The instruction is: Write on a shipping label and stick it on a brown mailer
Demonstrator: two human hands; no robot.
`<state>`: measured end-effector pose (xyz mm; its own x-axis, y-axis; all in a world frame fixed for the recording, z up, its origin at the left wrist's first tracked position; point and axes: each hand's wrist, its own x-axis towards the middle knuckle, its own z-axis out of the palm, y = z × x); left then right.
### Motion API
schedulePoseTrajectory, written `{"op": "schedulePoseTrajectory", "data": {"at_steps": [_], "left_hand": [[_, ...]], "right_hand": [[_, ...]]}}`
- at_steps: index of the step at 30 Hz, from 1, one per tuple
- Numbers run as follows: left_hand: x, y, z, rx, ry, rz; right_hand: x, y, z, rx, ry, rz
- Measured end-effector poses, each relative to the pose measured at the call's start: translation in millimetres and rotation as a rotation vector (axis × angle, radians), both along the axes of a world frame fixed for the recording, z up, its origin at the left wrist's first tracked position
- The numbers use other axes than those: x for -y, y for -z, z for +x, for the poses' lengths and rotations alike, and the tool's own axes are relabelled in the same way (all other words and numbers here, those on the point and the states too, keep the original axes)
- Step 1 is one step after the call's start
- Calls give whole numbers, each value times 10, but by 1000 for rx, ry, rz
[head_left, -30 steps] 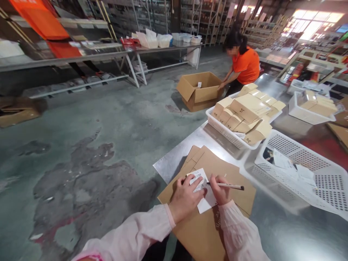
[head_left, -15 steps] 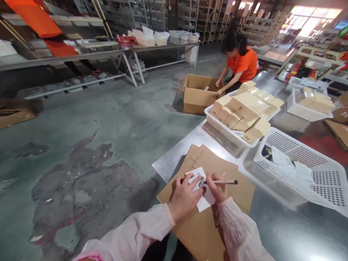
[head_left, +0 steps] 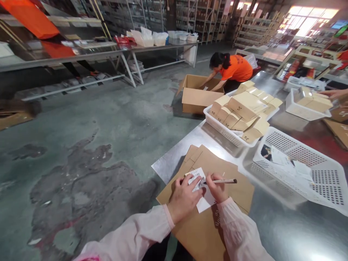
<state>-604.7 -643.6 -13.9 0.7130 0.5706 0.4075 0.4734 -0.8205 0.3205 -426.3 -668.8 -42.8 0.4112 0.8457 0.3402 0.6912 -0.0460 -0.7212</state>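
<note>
The left hand (head_left: pixel 183 198) lies flat on the slip (head_left: pixel 202 192), fingers (head_left: pixel 196 184) spread over its left part, pinning it to the cardboard (head_left: pixel 231 181) on the bench (head_left: pixel 174 163). Just right, the right hand (head_left: pixel 217 190) pinches a pen (head_left: pixel 223 181), tip on the slip between both hands.

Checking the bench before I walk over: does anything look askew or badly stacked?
The small cardboard boxes are heaped above the rim of their white basket, several tilted. The white slip under the left hand and right hand lies skewed on the flat cardboard.
</note>
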Motion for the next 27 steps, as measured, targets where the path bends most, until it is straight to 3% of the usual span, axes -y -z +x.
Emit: {"op": "schedulePoseTrajectory", "data": {"at_steps": [8,15,27], "left_hand": [[2,18,0,-9,-10,9],[16,-6,0,-12,4,-5],[2,-2,-1,-24,6,-52]], "right_hand": [[-18,-1,-2,6,3,15],[13,-109,-28,-26,122,116],[-15,-72,3,-49,52,-5]]}}
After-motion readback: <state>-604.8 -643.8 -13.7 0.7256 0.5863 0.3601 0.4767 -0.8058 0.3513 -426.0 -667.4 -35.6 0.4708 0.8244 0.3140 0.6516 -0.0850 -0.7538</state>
